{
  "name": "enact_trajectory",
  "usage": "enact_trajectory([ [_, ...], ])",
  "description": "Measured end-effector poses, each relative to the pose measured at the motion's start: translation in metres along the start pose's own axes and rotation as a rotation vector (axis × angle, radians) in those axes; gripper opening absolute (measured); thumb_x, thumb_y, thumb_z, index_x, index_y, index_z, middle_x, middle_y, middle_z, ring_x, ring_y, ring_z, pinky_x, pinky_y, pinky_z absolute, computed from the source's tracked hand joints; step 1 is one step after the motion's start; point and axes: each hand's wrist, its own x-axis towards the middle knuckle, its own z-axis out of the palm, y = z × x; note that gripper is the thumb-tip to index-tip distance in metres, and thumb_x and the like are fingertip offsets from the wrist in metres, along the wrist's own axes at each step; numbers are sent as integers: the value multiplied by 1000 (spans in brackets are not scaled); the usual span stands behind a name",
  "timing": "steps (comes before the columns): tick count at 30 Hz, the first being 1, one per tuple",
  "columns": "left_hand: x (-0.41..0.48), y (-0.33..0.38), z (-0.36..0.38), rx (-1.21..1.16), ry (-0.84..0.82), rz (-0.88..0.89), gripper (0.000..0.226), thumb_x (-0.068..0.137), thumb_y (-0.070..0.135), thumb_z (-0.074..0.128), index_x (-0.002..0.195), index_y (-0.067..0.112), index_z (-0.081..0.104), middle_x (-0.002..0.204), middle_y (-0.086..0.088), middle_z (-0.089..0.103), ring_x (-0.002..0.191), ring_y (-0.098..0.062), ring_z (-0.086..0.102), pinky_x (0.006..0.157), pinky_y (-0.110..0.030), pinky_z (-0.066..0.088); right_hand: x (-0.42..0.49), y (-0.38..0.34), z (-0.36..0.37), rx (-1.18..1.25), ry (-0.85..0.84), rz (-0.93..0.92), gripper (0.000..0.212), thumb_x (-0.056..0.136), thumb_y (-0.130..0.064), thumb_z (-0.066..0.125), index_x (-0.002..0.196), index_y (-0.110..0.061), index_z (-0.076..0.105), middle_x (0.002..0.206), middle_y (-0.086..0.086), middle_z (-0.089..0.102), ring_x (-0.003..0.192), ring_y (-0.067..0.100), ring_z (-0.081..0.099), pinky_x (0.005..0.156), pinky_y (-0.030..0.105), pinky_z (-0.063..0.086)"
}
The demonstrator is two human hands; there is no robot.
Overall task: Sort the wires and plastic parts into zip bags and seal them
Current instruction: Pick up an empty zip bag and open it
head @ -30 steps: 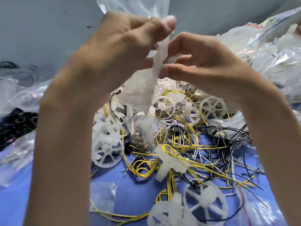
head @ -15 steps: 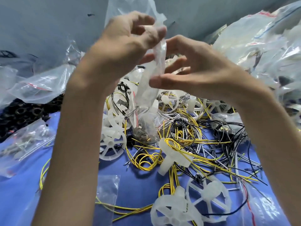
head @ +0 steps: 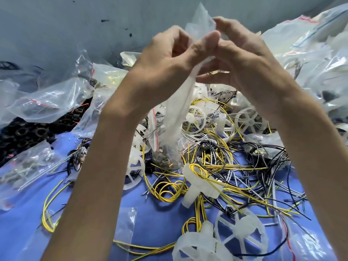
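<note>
Raised in front of me, my left hand [head: 165,59] and my right hand [head: 243,59] both pinch the top of a clear zip bag [head: 178,113]. The bag hangs straight down between them, and small metal parts fill its bottom [head: 165,159]. Beneath the hands lies a tangle of yellow wires [head: 169,189], black wires [head: 263,157] and grey wires. White plastic spoked wheels [head: 239,232] and a white T-shaped plastic part [head: 197,187] are mixed in with them on the blue surface [head: 22,223].
Filled clear bags [head: 43,102] pile up at the left, and more bags [head: 320,53] at the right. Black rings [head: 24,132] lie at the left edge. An empty zip bag [head: 126,227] lies flat near my left forearm. A grey wall stands behind.
Both hands have shifted right and slightly up along the bag's top, fingers now meeting at its mouth. The view has tilted, showing more of the left bags.
</note>
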Motion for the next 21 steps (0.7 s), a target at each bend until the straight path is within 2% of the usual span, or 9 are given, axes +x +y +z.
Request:
enact_trajectory([
  [3, -2, -1, -4, 60, 0, 78, 27, 85, 43, 62, 85, 17, 54, 72, 7, 47, 67, -4, 43, 61, -16, 35, 2, -3, -3, 129, -19, 24, 28, 100, -29, 40, 122, -11, 45, 87, 4, 59, 71, 13, 64, 74, 28, 54],
  [5, -2, -2, -5, 91, 14, 96, 24, 87, 36, 64, 89, 12, 60, 74, 9, 54, 69, 0, 48, 67, -14, 38, 1, -2, -4, 132, -43, 12, 25, 95, -33, 44, 113, -17, 48, 81, -3, 61, 73, 11, 65, 76, 29, 54],
  [6, -2, -2, -6, 84, -1, 98, 21, 87, 33, 64, 90, 12, 63, 79, 10, 60, 73, 2, 54, 73, -15, 42, 0, -2, -3, 109, -46, -2, 32, 90, -32, 48, 118, -16, 47, 77, -8, 63, 75, 8, 66, 77, 28, 54],
  [8, -3, -2, -7, 70, -82, 105, 20, 89, 27, 62, 101, 12, 68, 97, 8, 70, 94, 2, 63, 92, -24, 47, -2, -3, -1, 40, -27, -30, 61, 83, -27, 57, 137, -7, 36, 81, -9, 64, 83, 7, 67, 80, 27, 55],
  [11, -5, -4, -10, 54, -129, 97, 20, 89, 24, 61, 107, 25, 68, 118, 4, 67, 116, -2, 57, 106, -36, 41, -4, -1, -2, -70, -4, -53, 78, 80, -24, 66, 145, -5, 28, 112, 2, 62, 100, 15, 66, 91, 37, 53],
  [13, -5, -6, -9, 41, -92, 66, 14, 87, 27, 65, 99, 24, 70, 112, 6, 69, 112, 0, 59, 103, -37, 44, -4, -1, -2, -110, 33, -58, 82, 77, -24, 70, 145, -5, 28, 122, 4, 59, 105, 15, 64, 96, 38, 51],
  [16, -5, -8, -6, 68, -22, 21, 19, 80, 32, 73, 85, 15, 68, 93, 4, 73, 91, -2, 66, 93, -35, 51, -3, -2, 0, -142, 71, -82, 84, 72, -29, 69, 144, -7, 32, 118, 1, 57, 103, 10, 64, 94, 33, 51],
  [18, -5, -8, -5, 72, -11, 18, 20, 79, 35, 75, 73, 20, 63, 76, 7, 68, 72, -4, 61, 81, -33, 53, -3, -2, -1, -163, 70, -99, 78, 74, -30, 67, 142, -7, 35, 118, 2, 57, 101, 9, 65, 92, 32, 52],
  [21, -4, -6, -2, 80, 32, 18, 28, 73, 42, 73, 65, 21, 55, 65, 2, 59, 64, -10, 56, 71, -42, 53, -2, -2, -2, -175, 43, -107, 66, 78, -28, 65, 136, -7, 43, 117, 4, 58, 100, 10, 65, 91, 30, 52],
])
